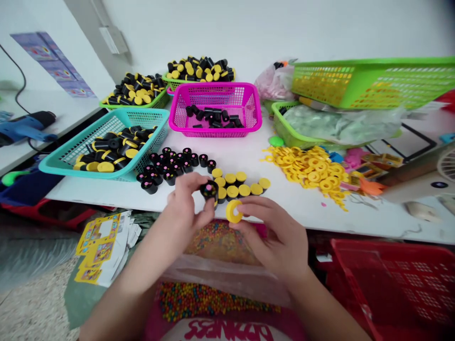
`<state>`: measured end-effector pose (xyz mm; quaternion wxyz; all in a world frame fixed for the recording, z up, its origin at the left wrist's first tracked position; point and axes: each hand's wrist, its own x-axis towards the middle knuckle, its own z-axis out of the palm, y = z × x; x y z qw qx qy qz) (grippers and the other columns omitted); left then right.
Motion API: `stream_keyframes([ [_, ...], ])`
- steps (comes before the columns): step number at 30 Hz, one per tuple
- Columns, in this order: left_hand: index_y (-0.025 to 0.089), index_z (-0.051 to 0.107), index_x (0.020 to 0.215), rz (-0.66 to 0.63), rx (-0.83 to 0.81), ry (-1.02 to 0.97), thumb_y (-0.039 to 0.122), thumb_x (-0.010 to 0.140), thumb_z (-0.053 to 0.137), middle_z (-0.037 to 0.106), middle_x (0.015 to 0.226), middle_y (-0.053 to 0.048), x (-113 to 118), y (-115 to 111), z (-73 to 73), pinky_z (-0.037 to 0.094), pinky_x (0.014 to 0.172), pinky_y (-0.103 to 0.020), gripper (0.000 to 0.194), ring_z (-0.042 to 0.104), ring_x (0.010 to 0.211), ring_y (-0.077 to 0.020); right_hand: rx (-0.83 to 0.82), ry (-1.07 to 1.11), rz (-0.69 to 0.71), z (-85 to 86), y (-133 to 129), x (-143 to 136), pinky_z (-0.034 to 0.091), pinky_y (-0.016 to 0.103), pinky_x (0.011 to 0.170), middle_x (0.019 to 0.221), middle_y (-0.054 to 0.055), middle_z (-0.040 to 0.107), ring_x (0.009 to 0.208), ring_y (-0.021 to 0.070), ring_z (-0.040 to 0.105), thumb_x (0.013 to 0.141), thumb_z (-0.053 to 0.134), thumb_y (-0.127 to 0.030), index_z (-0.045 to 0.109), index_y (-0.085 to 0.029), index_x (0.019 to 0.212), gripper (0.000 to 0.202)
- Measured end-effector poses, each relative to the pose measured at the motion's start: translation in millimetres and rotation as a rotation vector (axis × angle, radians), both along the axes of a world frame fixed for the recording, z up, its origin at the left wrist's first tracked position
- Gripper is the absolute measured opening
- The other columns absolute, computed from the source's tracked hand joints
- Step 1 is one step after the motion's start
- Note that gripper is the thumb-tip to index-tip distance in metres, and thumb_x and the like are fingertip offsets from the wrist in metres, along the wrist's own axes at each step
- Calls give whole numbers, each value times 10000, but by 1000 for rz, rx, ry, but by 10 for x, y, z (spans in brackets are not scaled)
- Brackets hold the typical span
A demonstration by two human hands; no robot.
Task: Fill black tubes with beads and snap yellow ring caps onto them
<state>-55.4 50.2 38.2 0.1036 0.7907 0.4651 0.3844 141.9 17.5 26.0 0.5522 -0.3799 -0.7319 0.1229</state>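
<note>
My left hand [183, 203] grips a black cylinder [209, 188] between thumb and forefinger, its top showing coloured beads and a pink centre. In my right hand [273, 227] a yellow ring [233, 211] is pinched by the fingertips. The two pieces are held apart, the ring a little lower and to the right. Behind my left hand stand several upright black cylinders [169, 175] with pink centres. Just beyond both hands is a group of black cylinders with yellow caps [244, 190]. Loose yellow rings [313, 168] lie piled at the right.
A teal basket [149, 156] and green baskets [163, 100] hold capped cylinders. Black cylinders lie in the magenta basket [215, 133]. Below my hands is a bag of coloured beads [199, 300]. A red crate [355, 251] stands lower right; a blue heat gun [26, 127] lies left.
</note>
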Motion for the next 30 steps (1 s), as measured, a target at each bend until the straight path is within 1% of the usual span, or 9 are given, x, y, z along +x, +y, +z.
stream_keyframes([
  [3, 242, 269, 1304, -158, 148, 13, 217, 936, 512, 531, 1229, -124, 44, -168, -89, 519, 878, -403, 442, 603, 1114, -238, 22, 21, 35, 27, -78, -4, 610, 304, 855, 1083, 35, 709, 960, 167, 698, 819, 724, -74, 704, -267, 1084, 328],
  [7, 229, 272, 1333, -369, 77, 29, 165, 946, 436, 504, 1230, -119, 67, -269, -110, 489, 945, -409, 426, 544, 1175, -233, 31, -32, 59, 13, -120, 56, 602, 295, 893, 1210, 35, 679, 1020, 165, 689, 827, 654, 12, 692, -288, 1202, 482],
  [11, 268, 225, 1323, -523, -12, -292, 229, 995, 365, 470, 1232, -102, 98, -264, -183, 467, 960, -396, 359, 530, 1149, -207, 74, -96, 156, 55, -143, 73, 606, 310, 881, 1156, 33, 705, 1006, 188, 695, 834, 597, 31, 648, -287, 1291, 559],
  [13, 308, 205, 1321, -548, 27, -385, 253, 1003, 377, 477, 1214, -75, 123, -240, -242, 447, 947, -396, 366, 534, 1092, -195, 75, -109, 152, 82, -159, 61, 603, 307, 883, 1144, 33, 709, 993, 191, 700, 836, 573, 37, 657, -287, 1283, 558],
  [17, 266, 351, 1255, -467, 17, -287, 320, 1007, 373, 532, 1129, -70, 147, -231, -295, 406, 931, -414, 254, 531, 1014, -204, 65, -112, 125, 91, -177, 36, 598, 292, 887, 1165, 22, 695, 986, 181, 697, 838, 584, 25, 662, -285, 1264, 533],
  [19, 277, 372, 1190, -477, -116, -383, 350, 1015, 357, 556, 1122, -62, 160, -265, -282, 434, 898, -398, 190, 554, 982, -193, 72, -131, 132, 73, -161, 32, 593, 295, 895, 1160, 31, 687, 996, 183, 688, 848, 625, -18, 655, -281, 1261, 490],
  [23, 337, 332, 1134, -550, -581, -948, 416, 1010, 397, 604, 1010, 17, 235, -367, -189, 486, 713, -284, 160, 584, 780, -122, 104, -159, 198, 10, -84, 29, 544, 373, 1009, 1161, 51, 655, 1121, 222, 618, 829, 749, -209, 571, -272, 1322, 528],
  [27, 332, 339, 1087, -555, -1039, -1367, 435, 934, 553, 609, 868, 71, 357, -420, -62, 458, 588, -181, 283, 590, 666, -80, 145, -154, 217, -82, -43, -1, 503, 415, 1071, 1230, 77, 622, 1203, 220, 577, 851, 609, -77, 532, -223, 1333, 510],
  [30, 307, 368, 1070, -484, -1192, -1548, 391, 831, 667, 601, 813, 76, 450, -427, 1, 441, 534, -156, 393, 583, 610, -74, 168, -98, 173, -153, -64, -55, 545, 425, 1009, 1215, 99, 630, 1157, 233, 604, 816, 536, -37, 552, -191, 1296, 504],
])
